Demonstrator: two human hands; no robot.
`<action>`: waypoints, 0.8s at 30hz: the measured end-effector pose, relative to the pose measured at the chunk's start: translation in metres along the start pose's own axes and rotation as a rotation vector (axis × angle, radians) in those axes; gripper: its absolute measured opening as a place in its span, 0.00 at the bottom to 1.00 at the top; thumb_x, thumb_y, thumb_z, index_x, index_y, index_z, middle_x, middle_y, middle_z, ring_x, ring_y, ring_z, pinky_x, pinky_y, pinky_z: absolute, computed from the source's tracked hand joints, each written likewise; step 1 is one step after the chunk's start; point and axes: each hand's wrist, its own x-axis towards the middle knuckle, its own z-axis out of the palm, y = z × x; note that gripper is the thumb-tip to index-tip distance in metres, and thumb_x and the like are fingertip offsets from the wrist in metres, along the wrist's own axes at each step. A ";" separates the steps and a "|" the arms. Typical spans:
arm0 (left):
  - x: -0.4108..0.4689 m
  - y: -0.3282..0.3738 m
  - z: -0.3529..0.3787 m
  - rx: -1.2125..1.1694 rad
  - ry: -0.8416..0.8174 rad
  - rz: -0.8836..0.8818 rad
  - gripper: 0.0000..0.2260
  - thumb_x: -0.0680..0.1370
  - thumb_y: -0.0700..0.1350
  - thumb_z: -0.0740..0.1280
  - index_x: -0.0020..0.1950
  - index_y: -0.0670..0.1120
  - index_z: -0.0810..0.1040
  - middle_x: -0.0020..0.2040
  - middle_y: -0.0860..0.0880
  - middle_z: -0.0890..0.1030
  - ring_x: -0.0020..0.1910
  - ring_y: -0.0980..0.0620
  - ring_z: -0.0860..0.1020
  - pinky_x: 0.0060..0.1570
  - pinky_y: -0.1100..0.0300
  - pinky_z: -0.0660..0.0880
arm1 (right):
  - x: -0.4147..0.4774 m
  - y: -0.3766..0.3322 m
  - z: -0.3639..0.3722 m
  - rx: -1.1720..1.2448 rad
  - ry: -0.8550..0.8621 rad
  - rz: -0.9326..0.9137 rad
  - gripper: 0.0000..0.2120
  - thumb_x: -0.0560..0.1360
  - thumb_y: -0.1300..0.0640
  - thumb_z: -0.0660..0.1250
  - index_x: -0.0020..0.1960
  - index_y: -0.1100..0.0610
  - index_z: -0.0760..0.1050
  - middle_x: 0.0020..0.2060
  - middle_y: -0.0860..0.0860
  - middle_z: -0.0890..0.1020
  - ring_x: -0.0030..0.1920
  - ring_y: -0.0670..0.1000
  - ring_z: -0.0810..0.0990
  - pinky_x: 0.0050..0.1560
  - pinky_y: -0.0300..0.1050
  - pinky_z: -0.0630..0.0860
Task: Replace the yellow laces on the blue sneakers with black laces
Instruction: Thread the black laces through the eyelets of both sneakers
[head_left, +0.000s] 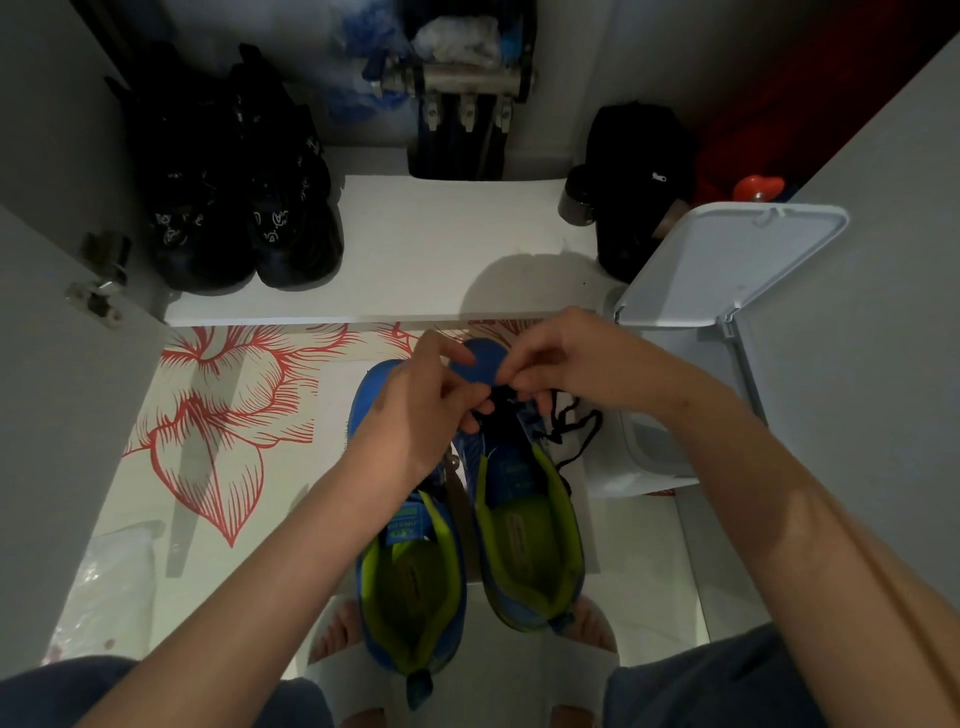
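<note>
Two blue sneakers with lime-green linings stand side by side on the floor, heels toward me: the left sneaker (410, 577) and the right sneaker (530, 545). A black lace (574, 426) runs through the right sneaker's front and trails loosely off its right side. My left hand (421, 410) and my right hand (561, 364) meet over the right sneaker's toe, fingers curled, pinching the black lace near the blue toe cap (480, 361). No yellow lace is visible.
A white lidded bin (727, 270) stands open at the right. Black shoes (244, 208) and a black bag (639, 182) sit on the white cabinet shelf (441, 249) ahead. A floral mat (223, 415) covers the floor. A plastic bag (109, 587) lies at the lower left.
</note>
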 end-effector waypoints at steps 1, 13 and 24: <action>0.001 0.000 -0.002 -0.005 0.021 0.002 0.06 0.78 0.40 0.65 0.54 0.45 0.71 0.36 0.51 0.81 0.25 0.64 0.74 0.24 0.73 0.67 | 0.000 0.003 -0.003 -0.019 0.024 0.008 0.08 0.74 0.66 0.68 0.48 0.55 0.80 0.34 0.52 0.83 0.31 0.46 0.80 0.40 0.36 0.76; 0.000 0.001 0.003 -0.204 0.055 -0.071 0.13 0.77 0.35 0.66 0.55 0.42 0.64 0.32 0.45 0.80 0.26 0.56 0.80 0.33 0.61 0.80 | 0.004 -0.009 0.019 0.133 -0.016 -0.015 0.19 0.71 0.61 0.73 0.61 0.58 0.75 0.45 0.52 0.82 0.39 0.48 0.81 0.47 0.40 0.78; 0.005 -0.008 0.009 -0.211 0.035 -0.299 0.09 0.82 0.42 0.57 0.49 0.37 0.72 0.33 0.43 0.78 0.22 0.56 0.77 0.26 0.63 0.75 | 0.005 -0.002 0.024 0.072 0.116 0.056 0.03 0.70 0.64 0.73 0.43 0.63 0.81 0.31 0.49 0.80 0.28 0.44 0.78 0.32 0.34 0.75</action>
